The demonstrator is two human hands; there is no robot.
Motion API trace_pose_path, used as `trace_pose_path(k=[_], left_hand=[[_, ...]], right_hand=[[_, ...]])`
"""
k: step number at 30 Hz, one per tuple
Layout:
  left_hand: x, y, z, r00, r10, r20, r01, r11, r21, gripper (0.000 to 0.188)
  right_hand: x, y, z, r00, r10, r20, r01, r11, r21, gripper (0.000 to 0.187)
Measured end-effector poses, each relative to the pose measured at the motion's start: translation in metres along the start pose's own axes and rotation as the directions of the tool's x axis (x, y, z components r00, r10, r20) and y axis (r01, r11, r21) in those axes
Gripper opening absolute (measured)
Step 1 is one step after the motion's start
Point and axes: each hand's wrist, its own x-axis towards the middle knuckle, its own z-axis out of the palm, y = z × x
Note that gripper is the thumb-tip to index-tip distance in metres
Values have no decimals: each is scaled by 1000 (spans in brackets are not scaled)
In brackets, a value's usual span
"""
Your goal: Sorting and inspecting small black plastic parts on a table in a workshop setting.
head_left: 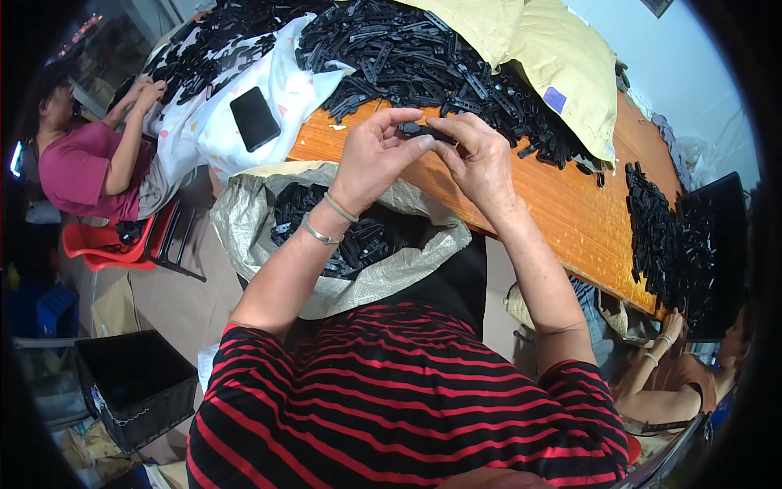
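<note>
A small black plastic piece (pixel 419 130) was held up near the upper middle of the frame, over the edge of the wooden worktop (pixel 542 224). The left hand (pixel 376 151) pinched it between thumb and fingers, and the right hand (pixel 481 159) gripped its other end with bent fingertips; the fingers partly hid it. A bracelet (pixel 322 231) and a pale band (pixel 340 207) circled the left wrist.

Just below, an open woven sack (pixel 236 224) held many similar black parts (pixel 358 243). Beyond the hands, a large black heap (pixel 391 57) covered the top of the worktop, with a cream bag (pixel 562 49) lying over its right side. To the upper left, a dark phone (pixel 254 119) rested on a white sheet (pixel 195 134).

At the left, a person in a purple shirt (pixel 85 163) sat on a red chair (pixel 106 244); below stood a black crate (pixel 134 383). At the lower right, another person (pixel 672 395) reached toward a second pile (pixel 652 232).
</note>
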Motion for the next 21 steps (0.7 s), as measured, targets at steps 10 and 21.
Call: trace_pose_path(k=[10,21], left_hand=[[-2,6,4,996,72,-54,-61,980,189,24],[-3,14,8,946,324,19,-304,864,401,22]], right_hand=[[9,-1,-6,859,385,338,-511,590,625,34],[6,7,1,912,344,224,-407,682,607,28]])
